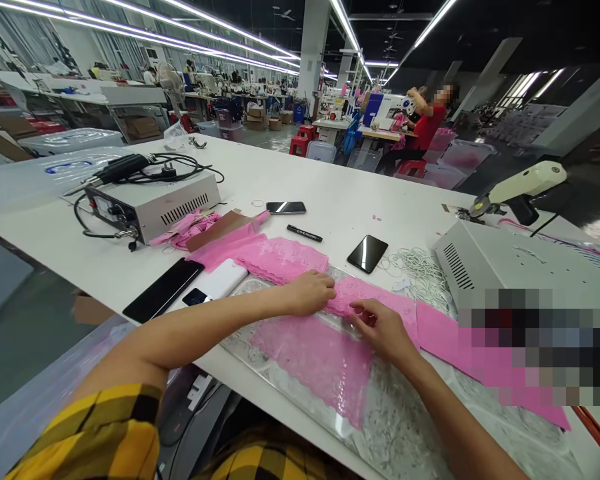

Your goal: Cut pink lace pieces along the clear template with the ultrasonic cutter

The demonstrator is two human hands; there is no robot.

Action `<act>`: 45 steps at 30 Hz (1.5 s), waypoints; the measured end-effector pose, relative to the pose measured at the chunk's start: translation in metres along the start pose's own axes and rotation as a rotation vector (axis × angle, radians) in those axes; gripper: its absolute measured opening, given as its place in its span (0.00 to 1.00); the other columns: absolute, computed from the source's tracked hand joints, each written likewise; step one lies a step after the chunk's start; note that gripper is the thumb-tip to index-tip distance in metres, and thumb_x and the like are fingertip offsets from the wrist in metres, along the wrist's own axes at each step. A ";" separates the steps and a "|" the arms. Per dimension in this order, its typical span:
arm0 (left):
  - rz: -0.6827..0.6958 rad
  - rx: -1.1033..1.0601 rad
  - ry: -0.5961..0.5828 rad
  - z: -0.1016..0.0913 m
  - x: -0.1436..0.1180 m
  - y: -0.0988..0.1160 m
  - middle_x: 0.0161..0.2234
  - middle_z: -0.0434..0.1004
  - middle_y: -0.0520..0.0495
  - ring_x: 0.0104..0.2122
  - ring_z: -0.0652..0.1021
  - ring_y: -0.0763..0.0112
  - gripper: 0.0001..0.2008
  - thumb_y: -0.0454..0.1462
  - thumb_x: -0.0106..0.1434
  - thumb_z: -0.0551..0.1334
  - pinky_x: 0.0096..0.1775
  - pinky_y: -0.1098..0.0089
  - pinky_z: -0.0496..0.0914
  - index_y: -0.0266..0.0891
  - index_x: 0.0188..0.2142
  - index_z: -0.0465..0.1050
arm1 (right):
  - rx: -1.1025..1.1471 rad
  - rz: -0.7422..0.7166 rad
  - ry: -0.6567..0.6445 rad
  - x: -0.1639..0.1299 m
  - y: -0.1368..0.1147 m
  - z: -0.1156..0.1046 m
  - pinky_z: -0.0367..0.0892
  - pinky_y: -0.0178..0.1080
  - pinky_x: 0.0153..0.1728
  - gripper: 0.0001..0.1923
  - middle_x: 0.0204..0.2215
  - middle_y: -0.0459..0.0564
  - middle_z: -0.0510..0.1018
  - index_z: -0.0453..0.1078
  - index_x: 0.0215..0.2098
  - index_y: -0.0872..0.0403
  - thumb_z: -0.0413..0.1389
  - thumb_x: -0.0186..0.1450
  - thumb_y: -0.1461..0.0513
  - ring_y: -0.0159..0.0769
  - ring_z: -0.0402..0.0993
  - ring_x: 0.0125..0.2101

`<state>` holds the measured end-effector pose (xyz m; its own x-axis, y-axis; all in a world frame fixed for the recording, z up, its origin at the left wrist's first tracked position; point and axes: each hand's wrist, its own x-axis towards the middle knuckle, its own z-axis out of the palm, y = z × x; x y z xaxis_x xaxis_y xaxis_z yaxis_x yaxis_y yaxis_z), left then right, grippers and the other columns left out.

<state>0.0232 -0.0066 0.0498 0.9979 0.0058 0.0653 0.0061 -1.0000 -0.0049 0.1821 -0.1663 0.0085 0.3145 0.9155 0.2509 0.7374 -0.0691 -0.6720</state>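
Two hands: both rest on pink lace at the near edge of a white bench [330, 193], seen from the wearer's own head.
Sleeves: yellow-and-black checked cloth [105, 433] at 7 o'clock, closest to the camera.
Left hand [310, 292]: lies knuckles-up on the lace strip, fingers [327, 288] curled down onto the fabric; whether they pinch it cannot be told.
Right hand [385, 330]: just at 4 o'clock of the left, fingertips [360, 313] bent and pressing the same strip, the two hands nearly touching.
Lace strip [375, 300]: runs from 10 o'clock to 4 o'clock under both hands, over a clear plastic sheet [290, 373].
Second lace piece [315, 360]: lies flat beneath the plastic, at 6 o'clock of the hands.
Folded lace [280, 257]: stacked at 11 o'clock of the left hand.
Phones: a dark one [163, 289] at 9 o'clock, a second [367, 253] at 1 o'clock, a third [286, 207] farther at 12.
Marker pen [304, 233]: between the far phones.
Control boxes: one with coiled cable [153, 203] at 10 o'clock, another [505, 267] at 3 o'clock.
Background: a seated person in red [427, 123] at a sewing station, well apart at 1 o'clock.
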 end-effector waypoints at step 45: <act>-0.009 -0.033 0.007 -0.007 0.014 -0.006 0.40 0.77 0.44 0.42 0.76 0.66 0.08 0.33 0.69 0.55 0.45 0.66 0.67 0.36 0.39 0.73 | -0.048 0.033 0.083 0.023 -0.025 0.022 0.64 0.36 0.31 0.07 0.32 0.49 0.77 0.73 0.35 0.50 0.54 0.61 0.59 0.33 0.69 0.28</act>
<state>0.0362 -0.0010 0.0580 0.9973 0.0146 0.0720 0.0125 -0.9995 0.0290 0.1576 -0.1349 0.0157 0.3861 0.8765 0.2875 0.7530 -0.1194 -0.6471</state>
